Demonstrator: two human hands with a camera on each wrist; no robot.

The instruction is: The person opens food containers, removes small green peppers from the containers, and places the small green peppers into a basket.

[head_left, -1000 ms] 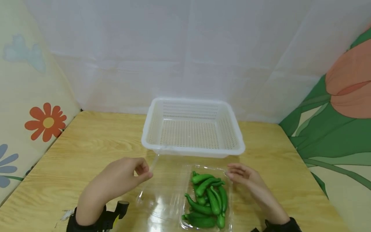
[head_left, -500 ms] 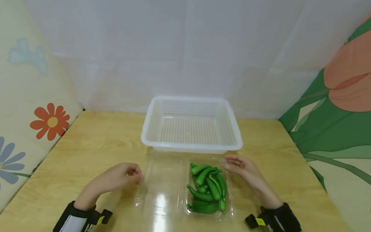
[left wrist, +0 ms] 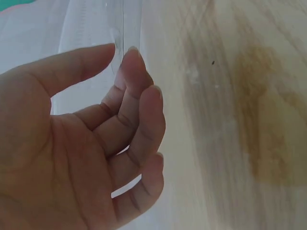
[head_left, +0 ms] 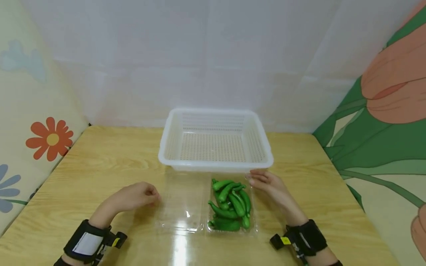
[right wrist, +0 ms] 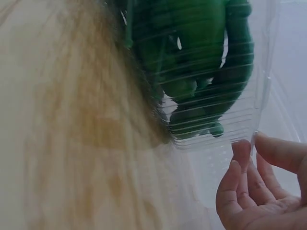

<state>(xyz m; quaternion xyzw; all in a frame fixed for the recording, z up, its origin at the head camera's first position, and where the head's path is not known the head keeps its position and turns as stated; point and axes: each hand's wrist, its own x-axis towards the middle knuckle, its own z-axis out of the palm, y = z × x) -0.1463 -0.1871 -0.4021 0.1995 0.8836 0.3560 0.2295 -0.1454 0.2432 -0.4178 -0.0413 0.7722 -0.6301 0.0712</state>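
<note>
A hinged clear plastic container [head_left: 206,225] lies unfolded on the table, its lid half [head_left: 183,199] on the left. Several green chili peppers [head_left: 229,207] are heaped in its right half. My left hand [head_left: 139,195] is at the lid's outer left edge; in the left wrist view, thumb and index finger [left wrist: 133,64] close around that clear edge. My right hand [head_left: 271,184] pinches the container's far right corner between thumb and fingers [right wrist: 242,158]. The right wrist view shows the peppers through the ribbed clear wall.
A white perforated plastic basket [head_left: 213,164] stands just beyond the container, close to its far edge. The wooden table [head_left: 110,159] meets a white cloth backdrop [head_left: 139,88] behind, with patterned cloth on both sides.
The lid half, tilted up a second ago, has come down flat on the left. Both hands and the container have shifted slightly away from me in the head view, toward the basket.
</note>
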